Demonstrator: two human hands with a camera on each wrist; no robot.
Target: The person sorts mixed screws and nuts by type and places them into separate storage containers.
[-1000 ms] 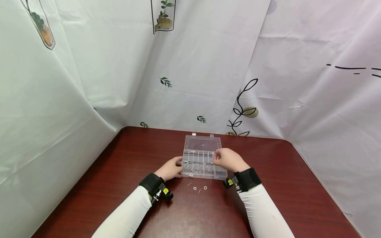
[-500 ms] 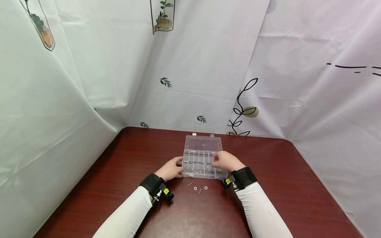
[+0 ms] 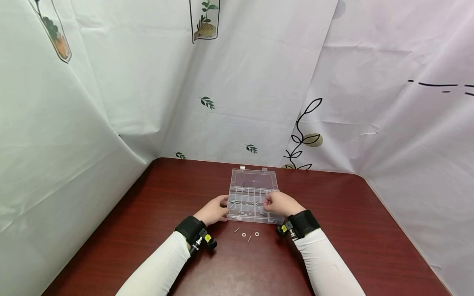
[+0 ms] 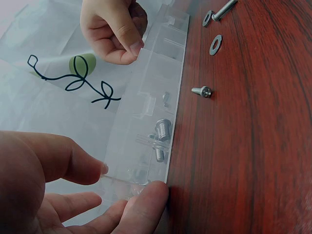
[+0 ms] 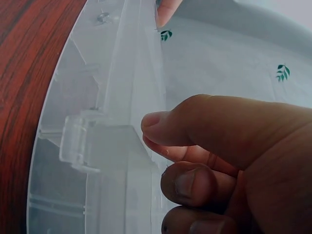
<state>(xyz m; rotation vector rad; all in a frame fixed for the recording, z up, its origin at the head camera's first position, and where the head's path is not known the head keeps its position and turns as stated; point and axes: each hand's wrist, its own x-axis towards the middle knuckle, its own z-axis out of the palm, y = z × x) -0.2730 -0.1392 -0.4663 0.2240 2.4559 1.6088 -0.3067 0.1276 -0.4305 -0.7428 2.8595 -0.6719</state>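
Observation:
A clear plastic compartment box [image 3: 253,220] lies on the table, its lid [image 3: 253,180] tipped back. My left hand [image 3: 212,211] grips the box's left end, thumb on the upper edge and fingers low on the wall. My right hand [image 3: 280,203] is over the right-hand compartments, thumb and index finger together and the other fingers curled. No item shows between those fingertips. Bolts [image 4: 163,129] show through the clear front wall in the left wrist view; screws and washers lie scattered in several compartments.
On the table [image 3: 207,267] before the box lie two small screws [image 4: 202,91] and two flat washers [image 4: 215,45]. White patterned cloth [image 3: 237,74] hangs behind and at both sides. A front latch [image 5: 73,141] sticks out from the box near my right hand.
My right hand has come down and slightly left over the box, then stayed nearly still. The left hand keeps its grip on the box; the loose screws and washers have not moved.

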